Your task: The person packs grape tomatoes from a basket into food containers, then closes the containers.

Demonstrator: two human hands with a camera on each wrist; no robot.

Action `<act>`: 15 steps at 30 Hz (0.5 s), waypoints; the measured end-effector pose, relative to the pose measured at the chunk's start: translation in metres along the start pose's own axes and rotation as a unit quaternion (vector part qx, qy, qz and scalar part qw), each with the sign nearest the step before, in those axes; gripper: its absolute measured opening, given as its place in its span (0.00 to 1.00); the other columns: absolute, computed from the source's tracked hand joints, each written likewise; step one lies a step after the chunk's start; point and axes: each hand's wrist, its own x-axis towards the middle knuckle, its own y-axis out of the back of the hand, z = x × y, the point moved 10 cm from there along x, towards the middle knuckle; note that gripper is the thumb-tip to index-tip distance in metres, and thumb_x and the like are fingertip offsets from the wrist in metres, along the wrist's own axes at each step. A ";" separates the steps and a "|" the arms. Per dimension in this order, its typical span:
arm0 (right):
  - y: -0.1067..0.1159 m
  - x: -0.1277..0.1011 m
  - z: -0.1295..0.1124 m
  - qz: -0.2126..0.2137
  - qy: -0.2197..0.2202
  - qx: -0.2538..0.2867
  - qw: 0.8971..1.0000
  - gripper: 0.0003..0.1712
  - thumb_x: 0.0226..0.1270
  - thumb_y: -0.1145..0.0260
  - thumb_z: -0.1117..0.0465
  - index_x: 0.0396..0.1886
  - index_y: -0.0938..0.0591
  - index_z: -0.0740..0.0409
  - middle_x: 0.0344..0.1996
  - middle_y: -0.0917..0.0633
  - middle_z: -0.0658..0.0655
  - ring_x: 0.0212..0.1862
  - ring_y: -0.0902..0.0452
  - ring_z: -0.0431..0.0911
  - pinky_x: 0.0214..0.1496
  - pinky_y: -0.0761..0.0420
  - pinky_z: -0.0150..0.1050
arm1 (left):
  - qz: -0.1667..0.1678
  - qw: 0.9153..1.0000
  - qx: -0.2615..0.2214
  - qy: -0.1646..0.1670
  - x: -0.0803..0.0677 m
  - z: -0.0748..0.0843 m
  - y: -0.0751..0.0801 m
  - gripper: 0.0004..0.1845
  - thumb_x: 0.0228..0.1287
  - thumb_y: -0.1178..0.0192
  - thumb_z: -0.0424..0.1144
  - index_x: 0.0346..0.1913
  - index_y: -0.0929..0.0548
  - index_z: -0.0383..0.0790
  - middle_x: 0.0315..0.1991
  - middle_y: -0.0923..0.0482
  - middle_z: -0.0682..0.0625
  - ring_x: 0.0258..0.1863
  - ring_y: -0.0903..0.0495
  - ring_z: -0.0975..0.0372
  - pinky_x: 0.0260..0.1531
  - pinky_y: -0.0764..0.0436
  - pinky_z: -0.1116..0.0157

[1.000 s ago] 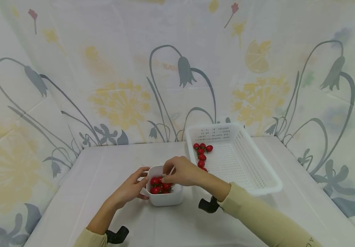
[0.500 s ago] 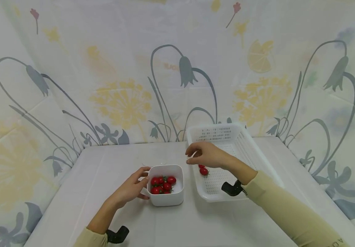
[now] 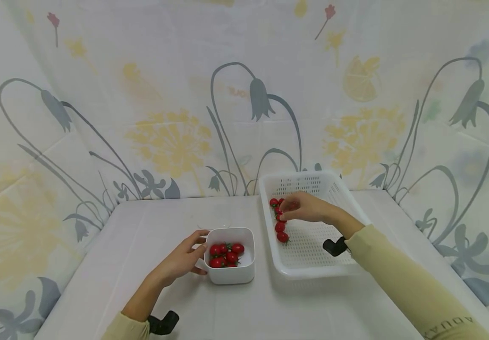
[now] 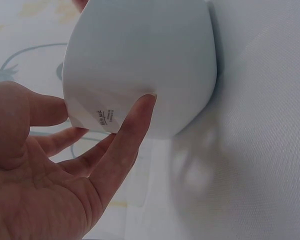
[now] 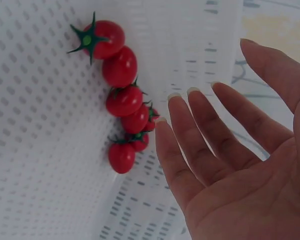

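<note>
The left hand [image 3: 183, 257] rests spread at the left side of a small white square container [image 3: 244, 276], its fingertips against the wall and rim. In the left wrist view, one straight finger [image 4: 130, 132] lies on the plain container wall. Several red cherry tomatoes [image 3: 231, 257] with green stems sit inside. The right hand [image 3: 306, 208] is over the left part of a white perforated basket [image 3: 276, 264], beside a row of cherry tomatoes [image 5: 120, 67]. Its palm and loosely extended fingers [image 5: 177, 115] hold nothing; the nearest fingertip is right by the row.
The basket's raised rim [image 3: 321, 273] stands to the right of the small container on a white-covered table [image 3: 159, 217]. A flower-printed sheet [image 3: 176, 89] hangs behind. Each wrist carries a black camera mount [image 3: 335, 246].
The right hand has left a tomato in the small container and moved right, over the tomato row in the basket. The left hand stays at the container.
</note>
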 end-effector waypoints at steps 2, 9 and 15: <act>-0.001 0.000 0.010 -0.010 -0.006 0.001 1.000 0.17 0.70 0.30 0.54 0.51 0.15 0.59 0.49 0.14 0.55 0.54 0.21 0.51 0.58 0.19 0.50 | 0.000 1.000 0.000 0.000 0.000 0.000 0.000 0.22 0.82 0.52 0.37 0.74 0.35 0.42 0.71 0.36 0.33 0.51 0.19 0.49 0.37 0.10 0.53; -0.008 0.002 0.034 -0.046 -0.024 0.030 0.998 0.22 0.71 0.31 0.55 0.56 0.16 0.66 0.52 0.15 0.59 0.53 0.19 0.52 0.56 0.16 0.51 | 0.003 1.000 0.004 0.003 0.000 0.001 -0.001 0.22 0.82 0.52 0.37 0.74 0.34 0.42 0.71 0.36 0.33 0.51 0.19 0.49 0.37 0.10 0.54; -0.023 0.003 0.055 -0.099 -0.063 0.072 0.990 0.23 0.72 0.33 0.57 0.59 0.19 0.68 0.53 0.15 0.60 0.53 0.18 0.55 0.59 0.17 0.51 | 0.003 1.000 0.007 -0.001 -0.001 0.003 0.000 0.22 0.82 0.52 0.37 0.74 0.35 0.42 0.70 0.36 0.33 0.52 0.19 0.48 0.37 0.10 0.53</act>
